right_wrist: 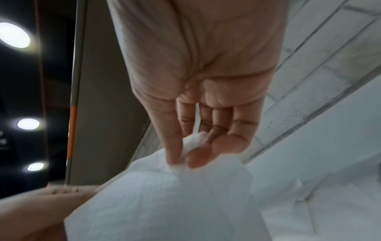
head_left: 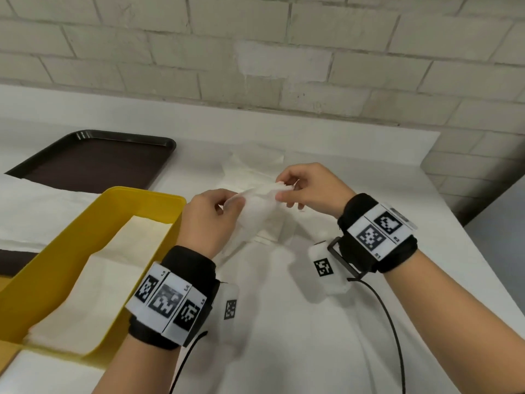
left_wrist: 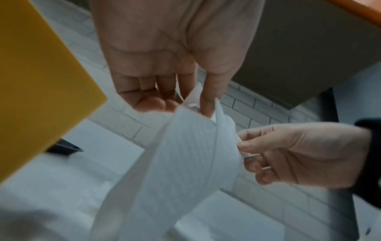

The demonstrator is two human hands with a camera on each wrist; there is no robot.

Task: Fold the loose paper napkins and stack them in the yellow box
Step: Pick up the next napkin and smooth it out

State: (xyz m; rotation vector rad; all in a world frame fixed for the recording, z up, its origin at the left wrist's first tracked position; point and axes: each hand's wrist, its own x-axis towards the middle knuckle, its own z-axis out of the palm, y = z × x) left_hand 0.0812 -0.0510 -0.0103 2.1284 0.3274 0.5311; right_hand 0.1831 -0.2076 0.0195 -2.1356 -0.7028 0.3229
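A white paper napkin [head_left: 260,206] hangs in the air between both hands above the white table. My left hand [head_left: 224,204] pinches its left corner, just right of the yellow box [head_left: 85,231]. My right hand [head_left: 284,191] pinches the upper right corner between thumb and forefinger. In the left wrist view the napkin [left_wrist: 185,163] droops as a curved sheet from my left hand [left_wrist: 191,104] toward my right hand [left_wrist: 243,146]. In the right wrist view my right hand [right_wrist: 181,161] nips the napkin [right_wrist: 164,203]. Folded napkins [head_left: 93,282] lie flat in the box.
Loose white napkins [head_left: 255,163] lie on the table beyond the hands. A dark brown tray [head_left: 96,160] sits at the back left, with white paper [head_left: 42,211] in front of it. A brick wall [head_left: 284,52] runs behind. The table's right edge [head_left: 454,200] is close to my right wrist.
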